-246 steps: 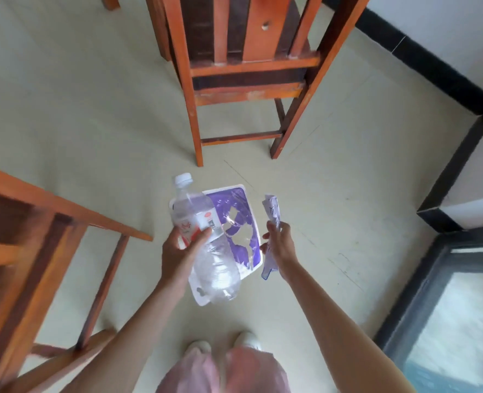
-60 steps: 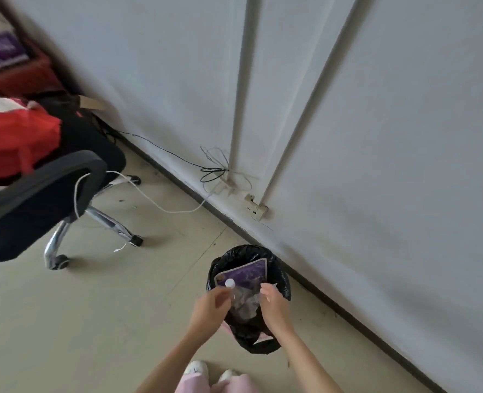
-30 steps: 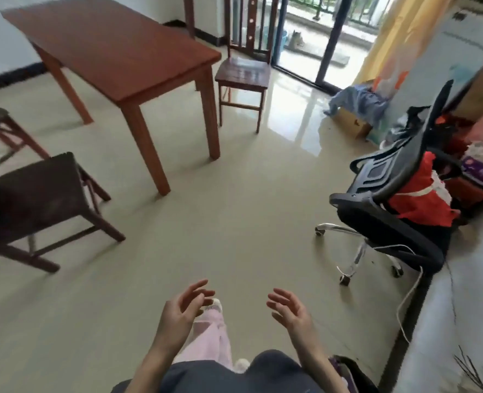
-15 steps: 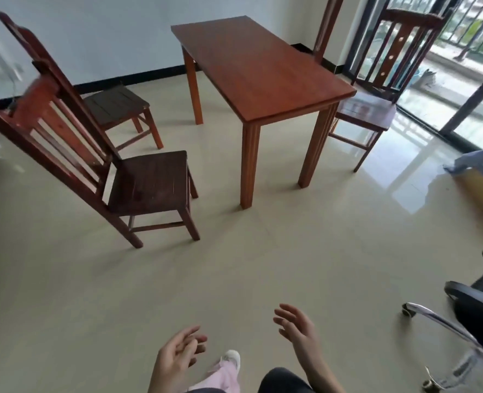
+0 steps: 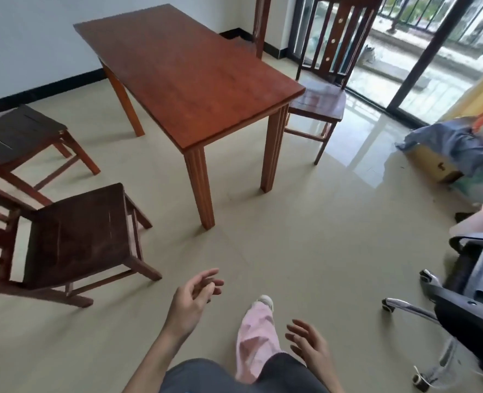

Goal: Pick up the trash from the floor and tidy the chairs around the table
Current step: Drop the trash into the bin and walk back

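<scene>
A reddish wooden table (image 5: 194, 69) stands ahead in the middle of the room. Near its front left corner a wooden chair (image 5: 78, 236) with a dark seat stands apart from the table, turned at an angle. A second chair (image 5: 19, 134) stands further back on the left, also away from the table. A third chair (image 5: 319, 100) stands at the table's right side by the glass door. My left hand (image 5: 192, 302) is raised, empty, fingers apart. My right hand (image 5: 308, 344) is lower, empty, fingers spread. No trash shows on the floor.
A black office chair (image 5: 472, 302) on a chrome wheeled base stands at the right edge. A cardboard box under blue cloth (image 5: 444, 148) lies on the floor by the sliding door. My pink trouser leg and shoe (image 5: 257, 330) step forward on the beige floor.
The bottle, purple pack and paper I held went into the black bin. I turned from the wall toward the table. Both hands are empty, and the table and chairs are nearer.
</scene>
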